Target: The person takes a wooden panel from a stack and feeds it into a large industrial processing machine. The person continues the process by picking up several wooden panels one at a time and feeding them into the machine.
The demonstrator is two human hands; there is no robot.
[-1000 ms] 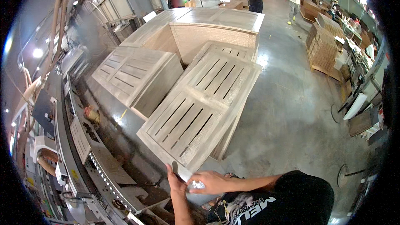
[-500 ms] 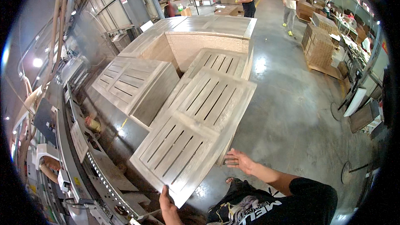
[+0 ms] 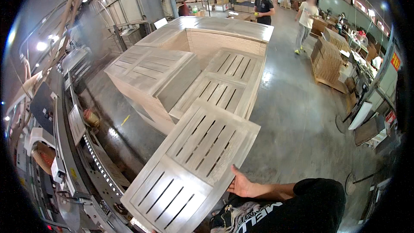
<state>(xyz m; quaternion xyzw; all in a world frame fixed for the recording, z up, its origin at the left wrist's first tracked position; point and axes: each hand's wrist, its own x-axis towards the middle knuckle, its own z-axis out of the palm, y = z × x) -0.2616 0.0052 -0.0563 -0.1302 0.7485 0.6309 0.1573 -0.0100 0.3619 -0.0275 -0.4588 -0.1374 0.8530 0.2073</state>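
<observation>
A greyish wooden slatted panel (image 3: 185,168) lies tilted in front of me, its near end reaching the picture's lower edge. My right hand (image 3: 241,184) grips its right edge, thumb up along the side and fingers tucked beneath, partly hidden. The left hand is out of sight at this moment. Just beyond, the top slatted panel (image 3: 214,77) of a stack shows, partly covered by the held panel's far end. To the left stands another stack topped by a similar slatted panel (image 3: 148,64).
Pale stacked boards (image 3: 224,39) and long flat panels (image 3: 207,24) stand behind. A machine conveyor (image 3: 92,155) runs along my left. On the right are a pallet of brown cardboard (image 3: 328,60) and the grey floor (image 3: 297,125). Two people stand farther back.
The held panel has come nearer and down, uncovering more of the panel beneath. My right hand has closed on its edge. My left hand has dropped out of view.
</observation>
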